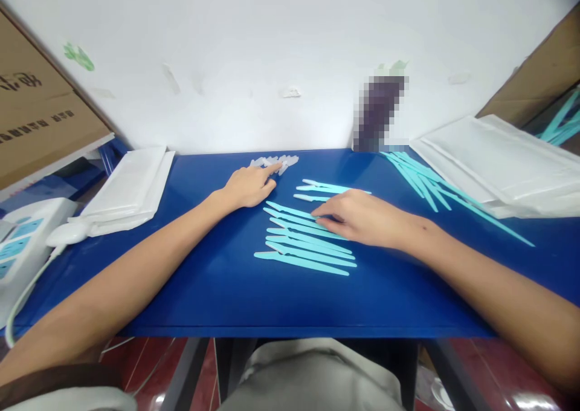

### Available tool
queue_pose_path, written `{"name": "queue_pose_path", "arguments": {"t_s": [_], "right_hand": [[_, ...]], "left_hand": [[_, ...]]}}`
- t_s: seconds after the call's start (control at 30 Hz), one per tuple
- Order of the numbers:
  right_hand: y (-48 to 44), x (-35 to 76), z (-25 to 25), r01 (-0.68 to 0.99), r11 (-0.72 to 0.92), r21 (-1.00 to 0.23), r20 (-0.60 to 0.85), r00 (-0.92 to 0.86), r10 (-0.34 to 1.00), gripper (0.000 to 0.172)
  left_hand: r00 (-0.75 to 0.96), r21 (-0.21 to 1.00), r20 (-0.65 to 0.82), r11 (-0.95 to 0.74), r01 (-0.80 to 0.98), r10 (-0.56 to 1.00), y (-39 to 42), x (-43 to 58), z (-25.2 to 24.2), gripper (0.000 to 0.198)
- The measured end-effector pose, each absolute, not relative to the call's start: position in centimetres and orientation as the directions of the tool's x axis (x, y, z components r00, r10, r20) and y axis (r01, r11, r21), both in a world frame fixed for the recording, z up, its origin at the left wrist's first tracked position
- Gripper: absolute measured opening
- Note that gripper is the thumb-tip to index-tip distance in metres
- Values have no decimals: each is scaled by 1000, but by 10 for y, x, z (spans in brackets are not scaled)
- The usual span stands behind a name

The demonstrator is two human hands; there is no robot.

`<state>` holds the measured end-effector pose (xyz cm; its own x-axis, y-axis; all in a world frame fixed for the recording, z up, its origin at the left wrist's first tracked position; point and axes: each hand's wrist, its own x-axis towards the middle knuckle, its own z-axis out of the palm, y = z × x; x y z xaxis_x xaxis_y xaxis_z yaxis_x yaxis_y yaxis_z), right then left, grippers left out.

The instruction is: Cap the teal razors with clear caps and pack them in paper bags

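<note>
Several turquoise eyebrow razors (308,266) lie roughly side by side on the blue table, blades toward the left. My right hand (357,217) is over the upper part of this row, thumb and fingertips closed on one eyebrow razor (290,210); its far part is hidden under the hand. Beyond the row lies a small heap of clear plastic blade caps (290,160). My left hand (251,184) reaches to the heap with its index finger stretched out onto the caps and its thumb apart. It holds nothing that I can see.
A loose pile of turquoise razors (419,178) lies at the back right beside stacked white plastic bags (512,163). White packets (122,187), a power strip (27,242) and a cardboard box (45,109) are at the left. A white wall (226,54) bounds the back.
</note>
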<state>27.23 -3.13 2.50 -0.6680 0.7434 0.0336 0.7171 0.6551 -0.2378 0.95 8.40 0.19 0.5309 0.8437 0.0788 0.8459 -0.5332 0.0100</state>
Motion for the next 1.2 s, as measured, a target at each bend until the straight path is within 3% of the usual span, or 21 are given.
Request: {"name": "queue_pose_path", "arguments": {"t_s": [0.27, 0.43, 0.57, 0.63, 0.77, 1.0, 1.2], "right_hand": [[-27, 285, 28, 778, 618, -110, 68, -615, 786, 22], [-26, 292, 32, 822, 565, -66, 38, -564, 825, 16], [-23, 300, 33, 848, 517, -121, -6, -521, 853, 11], [-21, 304, 32, 847, 510, -152, -19, -519, 855, 11], [-18, 309, 28, 838, 520, -168, -3, -528, 849, 26], [-19, 305, 27, 820, 564, -99, 26, -564, 825, 11], [-18, 307, 25, 802, 584, -122, 57, -582, 811, 23]], "left_hand": [[545, 185, 394, -645, 742, 740, 77, 6, -10, 35], [561, 218, 417, -677, 703, 715, 79, 6, -9, 28], [564, 176, 443, -685, 707, 697, 79, 5, -10, 42], [571, 228, 410, -686, 692, 712, 78, 4, -10, 45], [556, 353, 383, -673, 650, 738, 76, 3, -10, 24], [650, 198, 341, -729, 656, 678, 80, 3, -11, 40], [736, 300, 353, -815, 496, 578, 83, 2, -11, 28]]}}
